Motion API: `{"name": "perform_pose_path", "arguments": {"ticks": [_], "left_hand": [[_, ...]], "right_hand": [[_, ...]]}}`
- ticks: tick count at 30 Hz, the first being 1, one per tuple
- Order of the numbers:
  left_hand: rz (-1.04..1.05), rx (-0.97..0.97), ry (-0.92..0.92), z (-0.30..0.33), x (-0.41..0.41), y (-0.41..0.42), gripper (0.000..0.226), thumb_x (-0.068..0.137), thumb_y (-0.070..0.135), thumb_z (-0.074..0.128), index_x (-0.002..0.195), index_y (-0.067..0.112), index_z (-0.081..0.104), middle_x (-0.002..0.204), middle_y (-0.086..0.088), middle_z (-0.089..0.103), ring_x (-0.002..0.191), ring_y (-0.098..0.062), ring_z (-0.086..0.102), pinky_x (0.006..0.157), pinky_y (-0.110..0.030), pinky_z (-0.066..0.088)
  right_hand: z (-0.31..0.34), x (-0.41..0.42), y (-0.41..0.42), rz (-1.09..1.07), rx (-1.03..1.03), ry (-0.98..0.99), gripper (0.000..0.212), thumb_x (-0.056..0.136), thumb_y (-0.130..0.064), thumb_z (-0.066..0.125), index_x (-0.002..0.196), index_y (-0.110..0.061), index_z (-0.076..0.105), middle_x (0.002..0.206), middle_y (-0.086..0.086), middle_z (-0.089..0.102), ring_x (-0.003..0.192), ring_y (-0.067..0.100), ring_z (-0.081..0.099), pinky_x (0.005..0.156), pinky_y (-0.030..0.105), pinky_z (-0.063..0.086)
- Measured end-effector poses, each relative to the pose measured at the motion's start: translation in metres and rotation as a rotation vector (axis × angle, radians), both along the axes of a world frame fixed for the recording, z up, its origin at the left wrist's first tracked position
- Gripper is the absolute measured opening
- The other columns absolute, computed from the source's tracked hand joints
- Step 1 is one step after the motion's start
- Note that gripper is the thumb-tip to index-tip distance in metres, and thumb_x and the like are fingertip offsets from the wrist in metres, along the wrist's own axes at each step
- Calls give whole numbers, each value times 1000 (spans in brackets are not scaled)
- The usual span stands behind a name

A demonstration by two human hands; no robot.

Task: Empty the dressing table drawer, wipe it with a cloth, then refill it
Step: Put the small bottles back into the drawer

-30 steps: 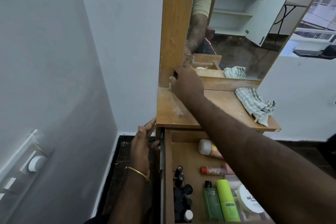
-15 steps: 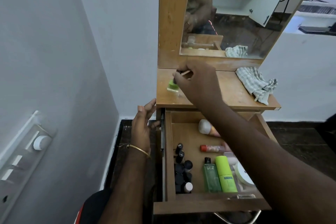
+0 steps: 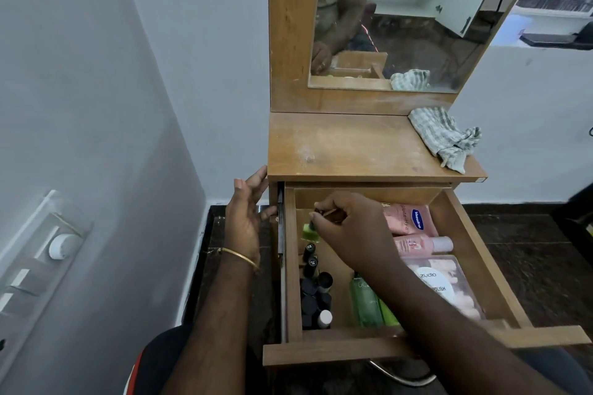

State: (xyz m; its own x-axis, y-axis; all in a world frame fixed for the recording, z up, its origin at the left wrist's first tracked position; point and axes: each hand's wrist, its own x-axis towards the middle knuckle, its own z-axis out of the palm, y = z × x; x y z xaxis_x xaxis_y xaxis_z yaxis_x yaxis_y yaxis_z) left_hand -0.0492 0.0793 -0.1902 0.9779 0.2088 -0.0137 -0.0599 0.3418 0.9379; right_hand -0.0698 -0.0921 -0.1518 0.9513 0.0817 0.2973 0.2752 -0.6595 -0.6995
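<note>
One hand does the work: the right hand is down in the open drawer at its far-left corner, fingers pinching a small dark stick, with a small green item just beyond the fingertips at 9 o'clock. The stick's long axis runs roughly 9 to 3. The left hand, fingers relaxed, holds nothing beside the table's left edge. The cloth lies well apart at 1 o'clock on the tabletop.
</note>
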Motion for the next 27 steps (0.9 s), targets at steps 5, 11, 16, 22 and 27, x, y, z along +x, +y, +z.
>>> {"name": "perform_pose_path", "arguments": {"ticks": [5,11,16,22,27], "left_hand": [[5,-2,6,-1,0,0,71,85,70,29,130,25,61,134,9,61,128,-6,51,90,-43,47],[14,-4,0,0,-1,1,67,88,65,27,128,26,62,134,9,61,127,-6,52,88,-41,47],[6,11,-5,-1,0,1,78,78,75,31,130,25,61,134,10,61,127,-5,52,91,-42,47],[7,13,-15,-2,0,1,69,86,70,30,131,27,60,134,10,61,128,-5,51,90,-42,47],[30,32,-29,-3,-2,1,84,76,79,44,134,21,57,135,4,60,128,-10,52,90,-36,49]], "right_hand": [[-7,-2,4,69,-34,66,7,80,-23,74,75,-21,70,71,-12,65,67,2,61,58,28,54],[-13,-2,5,114,-56,130,11,81,-26,74,72,-22,67,71,-9,66,67,4,61,61,33,56],[-13,-2,6,119,-44,151,13,80,-27,73,70,-24,64,69,-9,66,66,4,62,59,30,56],[-12,-3,4,140,-27,185,14,83,-33,71,74,-26,64,71,-10,66,67,3,62,59,27,55],[-5,-2,-3,126,6,185,10,87,-37,68,81,-29,66,76,-11,66,71,1,61,62,24,54]]}}
